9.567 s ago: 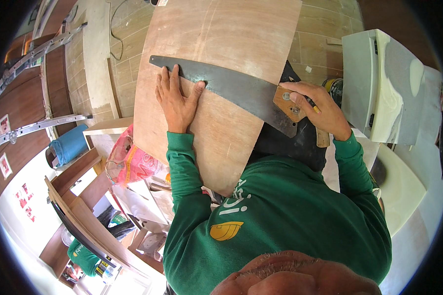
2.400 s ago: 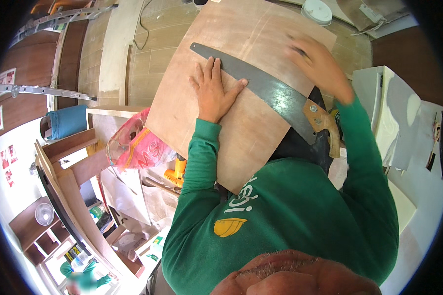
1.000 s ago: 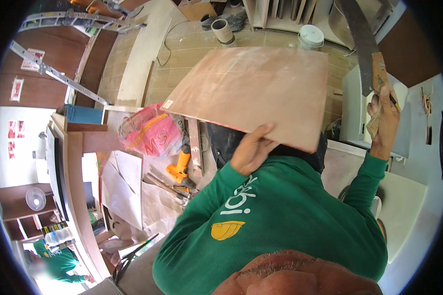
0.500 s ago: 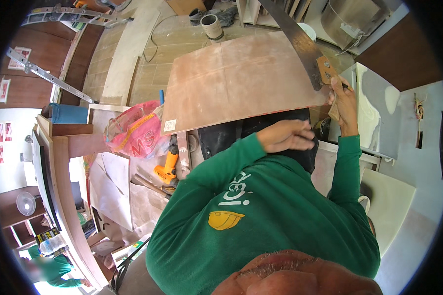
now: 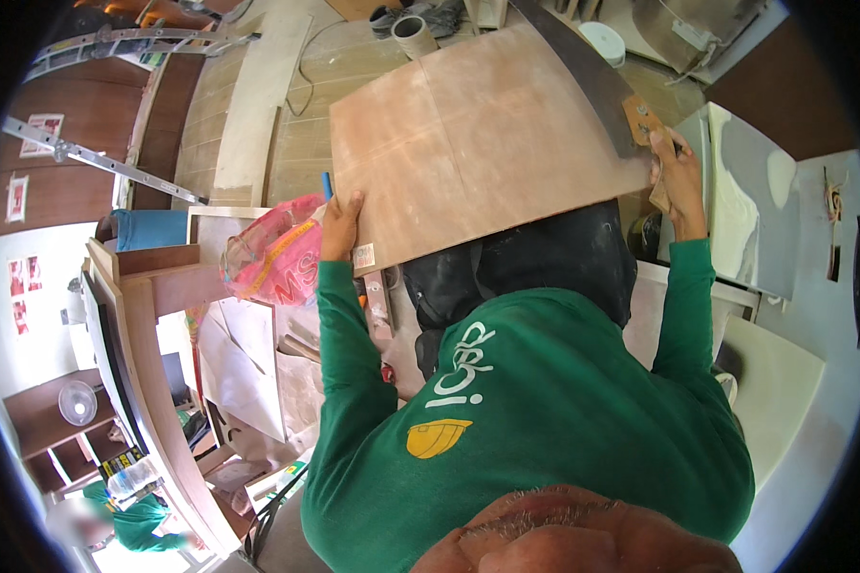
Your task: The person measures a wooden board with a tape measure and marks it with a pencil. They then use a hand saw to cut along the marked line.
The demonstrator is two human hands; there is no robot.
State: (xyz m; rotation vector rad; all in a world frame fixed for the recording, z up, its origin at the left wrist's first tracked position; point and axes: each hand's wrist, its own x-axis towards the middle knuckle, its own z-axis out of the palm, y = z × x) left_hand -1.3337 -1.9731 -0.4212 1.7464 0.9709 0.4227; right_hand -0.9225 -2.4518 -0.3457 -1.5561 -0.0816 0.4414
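A reddish-brown plywood sheet (image 5: 478,143) lies tilted in front of me, its near edge over my dark-trousered lap. My left hand (image 5: 341,225) is closed on its left edge, thumb on top, beside a small white sticker. At the right edge, my right hand (image 5: 680,181) is wrapped round the wooden handle of a handsaw (image 5: 583,81). The saw's broad dark blade points up and away, lying along the sheet's right side. Whether the right fingers also touch the sheet, I cannot tell.
A pink plastic bag (image 5: 275,256) sits left of the sheet, near a blue bucket (image 5: 151,229). A metal ladder (image 5: 105,164) leans at far left. Beyond the sheet stand a grey cylinder (image 5: 413,38) and a white round tub (image 5: 602,43). Another person (image 5: 139,516) in green is at lower left.
My left hand has moved from over my lap to the sheet's left edge and taken hold. The sheet has tilted, its right side rising slightly. The right hand still holds the handsaw.
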